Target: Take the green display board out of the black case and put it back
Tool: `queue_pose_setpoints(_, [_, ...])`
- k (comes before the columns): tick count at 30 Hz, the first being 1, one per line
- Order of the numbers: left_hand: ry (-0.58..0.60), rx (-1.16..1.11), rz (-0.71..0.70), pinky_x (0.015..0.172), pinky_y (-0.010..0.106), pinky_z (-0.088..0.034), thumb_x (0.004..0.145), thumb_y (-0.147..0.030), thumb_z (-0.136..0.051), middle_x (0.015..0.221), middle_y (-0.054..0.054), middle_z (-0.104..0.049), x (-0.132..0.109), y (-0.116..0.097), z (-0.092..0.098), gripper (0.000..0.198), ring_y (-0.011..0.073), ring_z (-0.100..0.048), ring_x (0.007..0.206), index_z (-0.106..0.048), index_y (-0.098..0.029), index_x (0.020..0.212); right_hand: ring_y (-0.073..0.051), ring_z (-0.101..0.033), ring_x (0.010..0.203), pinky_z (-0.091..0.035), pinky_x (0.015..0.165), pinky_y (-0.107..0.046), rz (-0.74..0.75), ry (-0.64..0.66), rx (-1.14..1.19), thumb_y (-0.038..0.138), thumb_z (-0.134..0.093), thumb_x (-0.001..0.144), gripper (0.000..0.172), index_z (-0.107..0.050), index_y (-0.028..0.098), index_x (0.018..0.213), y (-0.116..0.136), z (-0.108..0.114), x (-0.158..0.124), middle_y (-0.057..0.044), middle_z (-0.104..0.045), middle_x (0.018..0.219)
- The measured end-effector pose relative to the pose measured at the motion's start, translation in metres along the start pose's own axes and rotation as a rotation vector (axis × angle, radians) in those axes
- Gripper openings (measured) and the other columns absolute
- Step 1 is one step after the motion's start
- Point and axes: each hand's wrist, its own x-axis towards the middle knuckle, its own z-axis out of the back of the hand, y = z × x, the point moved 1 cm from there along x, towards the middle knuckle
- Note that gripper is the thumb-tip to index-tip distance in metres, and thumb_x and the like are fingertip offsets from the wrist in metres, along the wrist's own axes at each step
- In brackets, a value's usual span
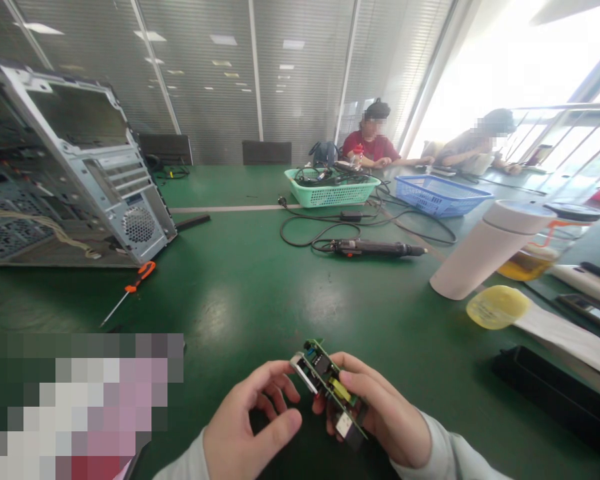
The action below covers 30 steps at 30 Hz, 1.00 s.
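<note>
A small green circuit board with a yellow component, black parts and a silvery metal piece is held tilted above the table's near edge. My right hand grips it from the right, thumb on top and fingers beneath. My left hand is beside the board's left end, thumb and fingers apart in a loose curve. Its index fingertip reaches the metal edge of the board; whether it presses there I cannot tell.
An open computer case stands at left, an orange-handled screwdriver before it. Beyond lie a corded electric screwdriver, a green basket of cables and a blue basket. A white tumbler stands right. Two people sit at the far side.
</note>
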Motion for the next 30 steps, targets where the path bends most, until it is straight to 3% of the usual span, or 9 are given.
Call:
queue_pose_setpoints(7, [-0.024,0.111,-0.022,0.065,0.029,-0.044,0.07,-0.026,-0.07,0.081,0.002,-0.066,-0.001,-0.006,-0.004,0.038,0.0186,-0.058,0.072,-0.063,-0.019,0.107,-0.016,-0.063,0.057,-0.044,0.053,-0.024,-0.018,0.023,0.021,0.064,-0.071,0.066,0.059,-0.049,0.017,0.094,0.0,-0.003,-0.003,-0.004,-0.068,0.07])
queue_pose_setpoints(18, [-0.093,0.201,-0.009,0.061,0.027,-0.045,0.071,-0.024,-0.067,0.07,-0.001,-0.064,0.002,-0.012,-0.005,0.019,0.0171,-0.057,0.064,-0.068,-0.019,0.089,-0.017,-0.064,0.067,-0.049,0.062,-0.029,0.015,0.058,-0.016,0.062,-0.072,0.071,0.055,-0.05,0.019,0.097,-0.003,-0.006,-0.005,-0.002,-0.066,0.075])
queue_pose_setpoints(30, [-0.041,0.251,-0.04,0.061,0.028,-0.046,0.077,-0.031,-0.064,0.072,0.003,-0.069,0.004,0.002,-0.003,0.016,0.0189,-0.061,0.064,-0.066,-0.019,0.088,-0.018,-0.063,0.069,-0.048,0.063,-0.029,0.026,0.079,-0.064,0.061,-0.069,0.074,0.053,-0.05,0.018,0.1,-0.003,-0.003,-0.006,-0.003,-0.067,0.076])
